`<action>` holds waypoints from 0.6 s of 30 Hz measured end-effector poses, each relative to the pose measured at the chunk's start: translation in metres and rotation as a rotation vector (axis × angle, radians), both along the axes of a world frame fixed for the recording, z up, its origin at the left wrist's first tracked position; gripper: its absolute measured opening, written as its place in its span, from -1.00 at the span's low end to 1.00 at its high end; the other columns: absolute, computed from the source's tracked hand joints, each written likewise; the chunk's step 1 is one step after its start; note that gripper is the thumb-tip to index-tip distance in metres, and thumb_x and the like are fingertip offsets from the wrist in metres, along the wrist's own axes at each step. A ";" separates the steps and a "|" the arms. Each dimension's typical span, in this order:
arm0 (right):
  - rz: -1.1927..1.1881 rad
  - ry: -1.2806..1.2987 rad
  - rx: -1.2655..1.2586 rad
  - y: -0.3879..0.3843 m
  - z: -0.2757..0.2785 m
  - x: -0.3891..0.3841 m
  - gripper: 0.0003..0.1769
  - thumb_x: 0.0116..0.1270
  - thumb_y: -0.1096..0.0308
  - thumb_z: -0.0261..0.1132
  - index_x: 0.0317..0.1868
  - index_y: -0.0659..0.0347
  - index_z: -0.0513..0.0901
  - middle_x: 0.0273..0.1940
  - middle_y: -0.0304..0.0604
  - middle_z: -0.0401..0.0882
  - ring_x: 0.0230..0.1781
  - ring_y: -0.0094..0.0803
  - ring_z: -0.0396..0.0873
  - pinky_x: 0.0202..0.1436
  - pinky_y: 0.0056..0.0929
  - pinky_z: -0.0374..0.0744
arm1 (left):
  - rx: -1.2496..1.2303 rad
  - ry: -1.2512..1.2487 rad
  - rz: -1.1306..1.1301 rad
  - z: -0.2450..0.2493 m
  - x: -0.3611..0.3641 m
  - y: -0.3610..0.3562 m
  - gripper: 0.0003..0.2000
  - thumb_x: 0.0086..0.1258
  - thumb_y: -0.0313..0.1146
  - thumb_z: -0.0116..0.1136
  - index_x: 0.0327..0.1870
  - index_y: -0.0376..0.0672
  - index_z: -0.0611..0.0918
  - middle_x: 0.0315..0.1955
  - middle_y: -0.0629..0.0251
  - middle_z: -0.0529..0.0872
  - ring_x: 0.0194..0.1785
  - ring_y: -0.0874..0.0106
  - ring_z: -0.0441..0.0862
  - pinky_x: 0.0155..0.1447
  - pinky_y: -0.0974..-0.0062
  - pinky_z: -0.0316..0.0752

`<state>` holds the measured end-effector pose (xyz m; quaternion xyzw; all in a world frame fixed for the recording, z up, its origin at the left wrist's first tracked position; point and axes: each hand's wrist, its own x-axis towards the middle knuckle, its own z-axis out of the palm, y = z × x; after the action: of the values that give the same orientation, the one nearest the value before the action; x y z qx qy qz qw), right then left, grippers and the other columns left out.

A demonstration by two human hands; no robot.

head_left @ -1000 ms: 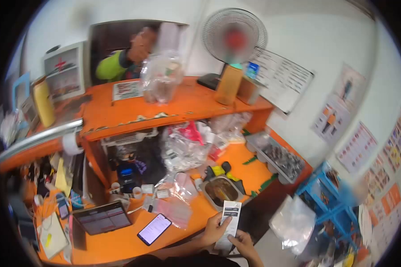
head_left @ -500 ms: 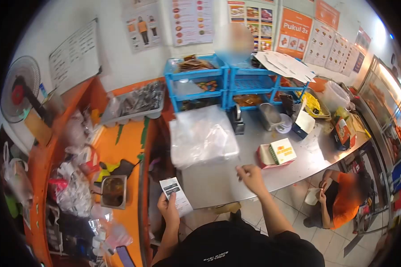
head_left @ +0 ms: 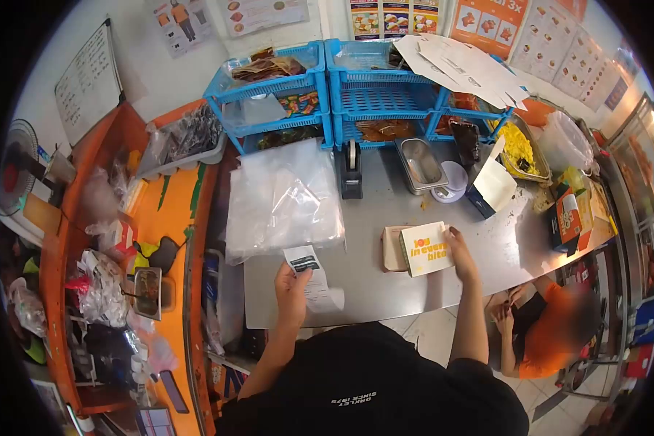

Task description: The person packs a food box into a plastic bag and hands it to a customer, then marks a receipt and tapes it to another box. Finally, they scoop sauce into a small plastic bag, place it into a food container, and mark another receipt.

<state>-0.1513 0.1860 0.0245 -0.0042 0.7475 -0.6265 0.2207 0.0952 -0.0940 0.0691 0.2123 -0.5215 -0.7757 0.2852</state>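
A printed receipt (head_left: 315, 282) is pinched in my left hand (head_left: 293, 291), over the front part of the steel counter (head_left: 370, 294). My right hand (head_left: 463, 256) grips the right edge of a white and yellow cardboard food box (head_left: 427, 251), its thumb on top. That box is tilted and overlaps a second cardboard box (head_left: 393, 251) on its left. Left of both, a stack of clear plastic bags (head_left: 285, 200) lies close to the receipt. A black tape dispenser (head_left: 352, 171) stands behind, beside the bags.
Blue stacked trays (head_left: 385, 102) line the back, with flat white cardboard sheets (head_left: 461, 69) on top. A metal container (head_left: 420, 166), an open box (head_left: 495, 189) and a tray of yellow food (head_left: 519, 149) stand at right. A co-worker in orange (head_left: 552, 327) sits low at right.
My right hand has gone from bare counter to the food box and taken hold of its edge, tilting it. My left hand still holds the receipt. The camera view has shifted.
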 end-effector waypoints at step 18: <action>0.813 -0.003 -0.097 -0.074 0.106 0.120 -0.60 0.17 0.38 0.36 -0.01 0.37 0.56 -0.22 -0.10 0.64 -0.16 -0.40 0.55 0.00 -0.45 0.46 | 0.080 0.068 0.018 0.022 -0.051 0.010 -0.87 0.32 -0.53 0.10 -0.14 -0.19 0.51 -0.38 0.41 0.60 -0.34 0.66 0.52 -0.20 0.70 0.42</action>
<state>-0.0312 0.1118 0.1304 -0.3088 0.6540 -0.5227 0.4512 0.0445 -0.0839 0.0907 0.2017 -0.4779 -0.8001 0.3012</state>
